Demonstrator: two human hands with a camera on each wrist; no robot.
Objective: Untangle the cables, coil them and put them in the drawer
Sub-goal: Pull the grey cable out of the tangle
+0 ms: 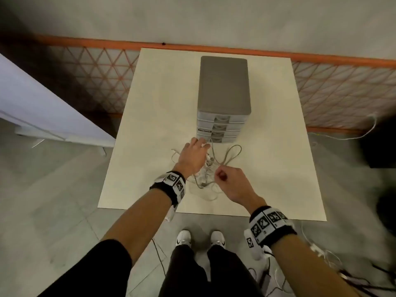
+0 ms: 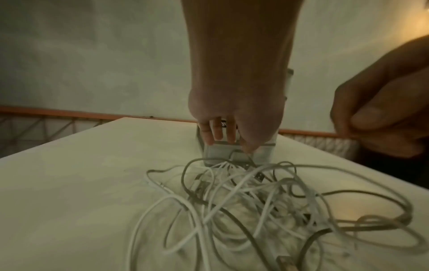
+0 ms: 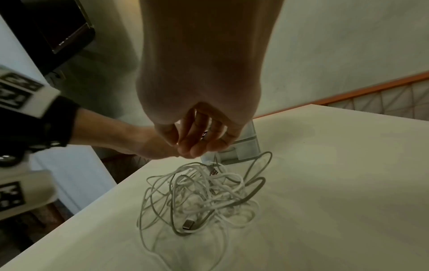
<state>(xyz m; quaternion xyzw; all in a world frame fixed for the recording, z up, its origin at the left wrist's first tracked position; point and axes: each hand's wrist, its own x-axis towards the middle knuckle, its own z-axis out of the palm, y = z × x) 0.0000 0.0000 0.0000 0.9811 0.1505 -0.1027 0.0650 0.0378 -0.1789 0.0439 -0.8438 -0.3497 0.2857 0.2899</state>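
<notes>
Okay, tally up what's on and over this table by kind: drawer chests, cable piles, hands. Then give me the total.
Drawer chest: 1
Cable pile: 1, white and grey cables tangled together; how many cables cannot be told
Hands: 2, left hand and right hand
Total: 4

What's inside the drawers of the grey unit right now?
Nothing can be told: all the drawers of the drawer unit are shut, so their contents are hidden. The tangled cables lie on the table in front of it, under the left hand.
</notes>
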